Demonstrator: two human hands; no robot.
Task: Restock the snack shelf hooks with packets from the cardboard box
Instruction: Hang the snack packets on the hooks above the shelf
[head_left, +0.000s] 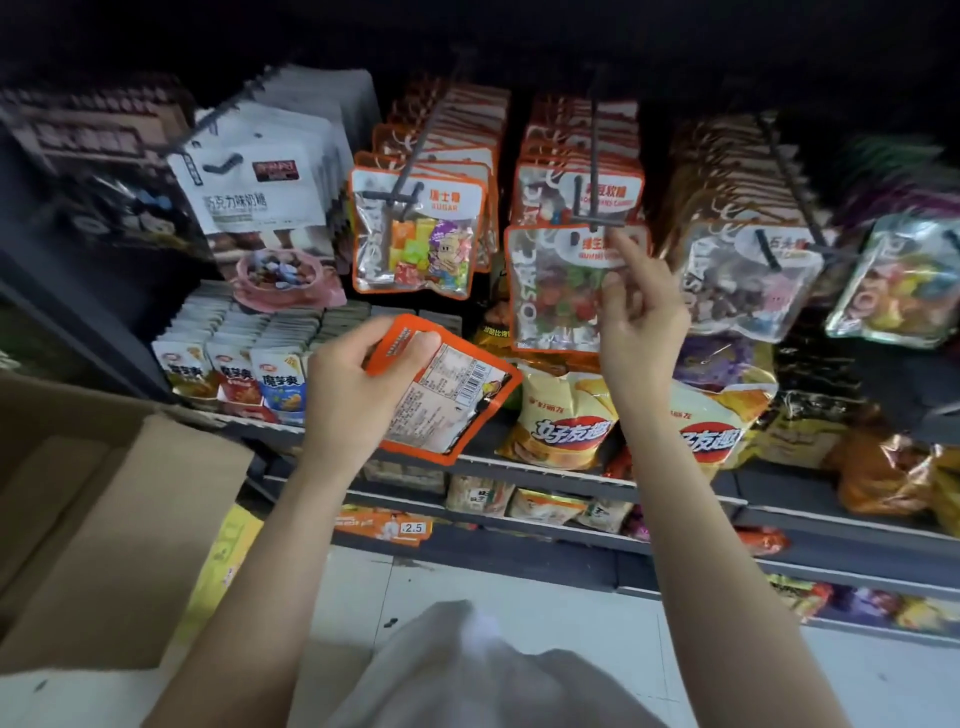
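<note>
My left hand (358, 384) grips an orange-edged candy packet (452, 400), its printed back facing me, low in front of the shelf. My right hand (636, 306) is raised and pinches the top of another orange-edged packet (556, 296) of dark candies, held just below the tip of the middle metal hook (595, 221). Behind that hook hangs a row of like packets (579, 150). The cardboard box (104, 509) stands open at the lower left; its contents are hidden.
More hooks carry orange packets at left (421, 234) and right (748, 275), and white bags (254, 182) hang further left. Yellow chip bags (566, 415) and small snack packs (234, 369) fill the shelf below. The lower shelf edges jut out above the white floor (545, 613).
</note>
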